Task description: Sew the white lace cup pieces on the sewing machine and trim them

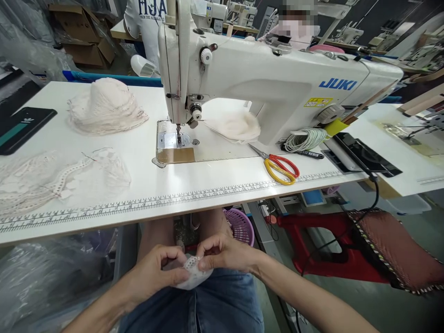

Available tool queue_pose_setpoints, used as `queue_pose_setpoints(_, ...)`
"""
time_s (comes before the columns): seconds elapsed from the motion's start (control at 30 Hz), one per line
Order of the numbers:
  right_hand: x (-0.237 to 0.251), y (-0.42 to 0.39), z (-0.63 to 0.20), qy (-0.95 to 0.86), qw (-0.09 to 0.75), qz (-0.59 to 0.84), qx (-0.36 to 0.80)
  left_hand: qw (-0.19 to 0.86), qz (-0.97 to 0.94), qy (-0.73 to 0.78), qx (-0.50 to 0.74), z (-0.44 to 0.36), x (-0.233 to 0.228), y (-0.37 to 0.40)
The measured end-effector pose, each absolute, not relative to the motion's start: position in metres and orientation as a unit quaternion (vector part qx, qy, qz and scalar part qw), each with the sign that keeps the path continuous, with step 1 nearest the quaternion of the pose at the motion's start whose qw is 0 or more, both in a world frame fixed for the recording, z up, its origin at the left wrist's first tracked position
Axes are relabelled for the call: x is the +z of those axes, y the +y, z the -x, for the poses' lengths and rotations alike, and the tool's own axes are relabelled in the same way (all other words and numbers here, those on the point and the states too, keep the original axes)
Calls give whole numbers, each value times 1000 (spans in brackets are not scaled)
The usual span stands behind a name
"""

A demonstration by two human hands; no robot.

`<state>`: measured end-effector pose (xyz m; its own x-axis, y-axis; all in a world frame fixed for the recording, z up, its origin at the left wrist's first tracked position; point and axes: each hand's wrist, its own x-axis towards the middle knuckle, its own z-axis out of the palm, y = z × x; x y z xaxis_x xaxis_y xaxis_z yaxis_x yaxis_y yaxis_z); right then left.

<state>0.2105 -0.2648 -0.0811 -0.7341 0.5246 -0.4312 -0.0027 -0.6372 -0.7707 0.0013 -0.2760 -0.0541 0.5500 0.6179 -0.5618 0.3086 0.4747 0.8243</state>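
Observation:
Over my lap, below the table's front edge, my left hand [157, 270] and my right hand [225, 253] together pinch a small white lace-trimmed fabric piece [194, 274]. Thumbs and fingers of both hands close on its top edge. The piece rests above my blue jeans [215, 305]. A white JUKI sewing machine [270, 78] stands on the white table [208, 185], its needle [178, 132] over the metal plate. Nothing lies under the needle.
A stack of pale fabric cups [106, 106] and loose lace pieces [52, 178] lie at the table's left. Red-and-yellow scissors [279, 167] and a coiled white cord [305, 138] lie right of the machine. A dark phone [21, 127] is far left. A red stool [329, 245] stands at right; people work behind.

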Motion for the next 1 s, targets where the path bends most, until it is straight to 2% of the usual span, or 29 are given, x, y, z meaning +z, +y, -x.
queue_pose_setpoints(0.73,-90,-266,-219,-447,191,332,808,759,-419,484,120,-4,-57,-276)
queue_pose_setpoints(1.0,-90,-266,-222,-442,197,321,814,746,-491,441,92,6,-62,-277)
